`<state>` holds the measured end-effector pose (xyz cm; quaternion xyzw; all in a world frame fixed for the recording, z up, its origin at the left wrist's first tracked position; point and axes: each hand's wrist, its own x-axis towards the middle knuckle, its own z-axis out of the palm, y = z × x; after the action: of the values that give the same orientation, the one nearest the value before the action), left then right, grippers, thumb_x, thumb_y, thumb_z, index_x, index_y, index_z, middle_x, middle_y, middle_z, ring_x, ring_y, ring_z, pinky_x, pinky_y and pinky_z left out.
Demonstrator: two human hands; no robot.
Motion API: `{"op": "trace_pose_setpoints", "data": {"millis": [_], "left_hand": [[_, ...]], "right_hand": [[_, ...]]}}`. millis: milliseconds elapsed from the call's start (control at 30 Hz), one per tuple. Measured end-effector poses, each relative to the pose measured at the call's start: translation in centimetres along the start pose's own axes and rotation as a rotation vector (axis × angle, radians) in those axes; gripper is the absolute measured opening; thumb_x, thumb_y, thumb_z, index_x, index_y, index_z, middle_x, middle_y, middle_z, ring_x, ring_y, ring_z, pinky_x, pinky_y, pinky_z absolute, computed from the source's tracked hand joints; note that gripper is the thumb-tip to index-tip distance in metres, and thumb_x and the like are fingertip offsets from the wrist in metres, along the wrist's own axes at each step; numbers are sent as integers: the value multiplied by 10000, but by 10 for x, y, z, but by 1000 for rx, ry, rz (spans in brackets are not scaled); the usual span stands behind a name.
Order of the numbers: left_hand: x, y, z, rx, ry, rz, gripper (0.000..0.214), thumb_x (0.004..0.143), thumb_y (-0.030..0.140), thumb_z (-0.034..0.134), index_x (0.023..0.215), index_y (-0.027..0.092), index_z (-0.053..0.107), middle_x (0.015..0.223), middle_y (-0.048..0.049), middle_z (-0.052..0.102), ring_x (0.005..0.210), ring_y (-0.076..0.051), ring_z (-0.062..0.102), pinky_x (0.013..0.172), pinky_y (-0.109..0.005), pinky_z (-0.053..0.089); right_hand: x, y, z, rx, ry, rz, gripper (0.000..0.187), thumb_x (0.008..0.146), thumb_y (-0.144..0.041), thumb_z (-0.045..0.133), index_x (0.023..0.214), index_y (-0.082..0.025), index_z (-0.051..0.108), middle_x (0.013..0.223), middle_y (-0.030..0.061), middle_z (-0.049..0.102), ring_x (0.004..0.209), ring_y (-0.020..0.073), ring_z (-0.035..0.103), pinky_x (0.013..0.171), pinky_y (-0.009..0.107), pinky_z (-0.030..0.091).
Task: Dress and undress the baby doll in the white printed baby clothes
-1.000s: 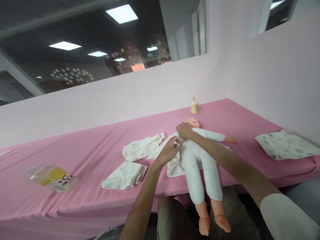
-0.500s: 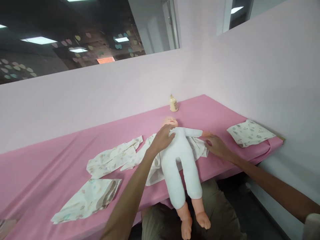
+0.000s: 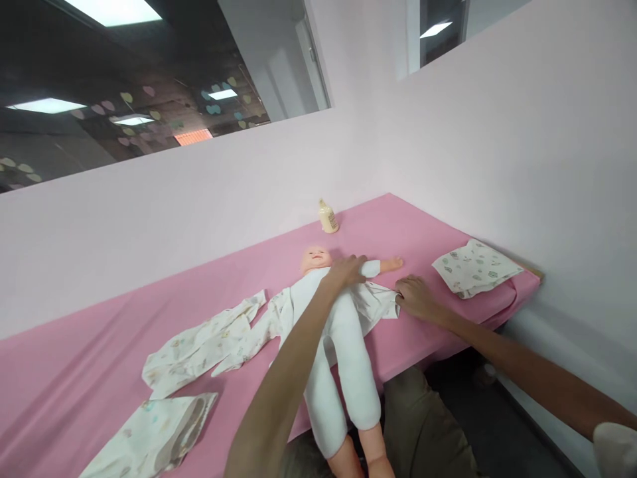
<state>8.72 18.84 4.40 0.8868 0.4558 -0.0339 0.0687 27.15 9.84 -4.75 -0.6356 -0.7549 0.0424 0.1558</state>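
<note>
A baby doll [image 3: 348, 352] with a white cloth body lies on its back, its legs reaching over the near edge of the table towards my lap. Under its torso is a printed white baby shirt [image 3: 374, 304], spread out to both sides. My left hand [image 3: 346, 272] reaches across the doll's chest, with its fingers curled around the upper arm on the right side; the fingertips are partly hidden. To the right, my right hand [image 3: 417, 296] pinches the shirt's sleeve end, just below the doll's bare hand.
Printed baby trousers [image 3: 194, 352] and a folded printed cloth [image 3: 154, 431] lie left of the doll. A cream pump bottle [image 3: 328, 218] stands by the wall. Another folded cloth [image 3: 475, 267] rests at the right end of the pink-covered table [image 3: 124, 332].
My left hand has moved right, from the doll's chest to its upper arm. My right hand keeps hold of the sleeve, now apart from the doll's hand. The view has shifted.
</note>
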Motion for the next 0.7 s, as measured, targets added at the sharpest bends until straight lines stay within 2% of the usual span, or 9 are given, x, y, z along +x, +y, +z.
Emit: {"op": "trace_pose_setpoints", "data": {"millis": [100,200,300,367,433,533,600,700], "left_hand": [[-15,-13,-13,-163,133,42,322,737,294,608,1052,224,597,941,-68,618,774,-219,577,636,-279,357],[-30,-19,-23,-372,266,84,195,661,235,677,848,229,621,783,-25,602,651,-193,539,558,-268,306],[-38,-16,-25,-470,260,102,131,673,240,684,779,228,608,730,-17,600,613,-191,525,539,-271,282],[-39,-11,-23,-489,234,105,126,695,255,671,798,227,603,745,-19,607,633,-198,525,558,-274,282],[-37,-7,-20,-488,225,104,138,701,270,669,810,222,600,763,-23,607,651,-201,523,586,-275,284],[-32,-4,-15,-433,221,84,167,707,293,662,828,213,578,794,-28,610,678,-206,529,612,-279,290],[-29,-4,-12,-370,213,64,203,711,290,648,878,213,561,831,-29,626,709,-215,545,612,-281,299],[-26,-2,-10,-307,177,36,272,700,274,649,947,207,557,858,-35,649,725,-224,566,590,-285,314]], "right_hand": [[19,28,-13,-64,42,-58,173,826,-131,406,731,-177,543,768,78,614,773,205,505,706,312,312],[43,67,-38,-111,71,-117,186,850,-125,395,788,-170,565,839,92,620,842,216,495,731,305,317],[62,99,-61,-212,181,13,234,876,-118,357,889,-141,589,931,126,627,886,240,486,764,329,315],[68,106,-66,-248,176,91,283,897,-113,321,946,-123,600,950,143,635,901,256,495,770,346,318],[71,102,-63,-260,107,104,286,897,-107,335,954,-114,616,934,152,646,906,265,515,769,355,329],[72,83,-50,-241,24,67,241,848,-72,422,933,-106,645,928,165,656,904,268,552,772,358,362],[76,66,-42,-206,18,34,267,836,-49,442,994,-106,650,1001,174,653,949,267,564,808,367,390],[86,34,-31,-126,61,-21,281,910,-114,436,1128,-127,613,1119,155,626,1037,242,563,886,378,428]]}}
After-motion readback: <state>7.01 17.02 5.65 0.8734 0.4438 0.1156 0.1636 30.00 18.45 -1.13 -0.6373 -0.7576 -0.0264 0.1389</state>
